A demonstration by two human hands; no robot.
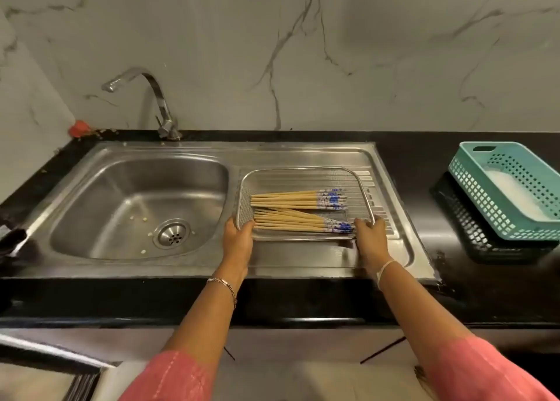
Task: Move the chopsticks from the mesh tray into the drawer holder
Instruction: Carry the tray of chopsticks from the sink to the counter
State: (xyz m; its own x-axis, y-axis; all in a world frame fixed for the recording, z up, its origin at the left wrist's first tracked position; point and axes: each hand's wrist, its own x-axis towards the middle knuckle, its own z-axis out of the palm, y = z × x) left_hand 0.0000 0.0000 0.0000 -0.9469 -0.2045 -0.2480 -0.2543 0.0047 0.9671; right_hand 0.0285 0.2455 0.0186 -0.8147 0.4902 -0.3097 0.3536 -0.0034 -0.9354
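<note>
Head view: we see the sink basin (136, 207) on the left, then our left hand (239, 240) with its grip closed on the mesh tray's (303, 175) near-left corner. Chopsticks (300, 211) lie inside the tray on the drainboard. Our right hand (371, 238) clasps its near-right corner; a teal basket (472, 173) sits on the counter (424, 158).

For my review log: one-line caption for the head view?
Both hands, left hand and right hand, grip the mesh tray of chopsticks.

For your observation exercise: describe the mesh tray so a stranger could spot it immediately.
Find the steel sink; right of its basin is a ribbed drainboard. There sits the mesh tray, held by both hands, alone in holding chopsticks.
</note>
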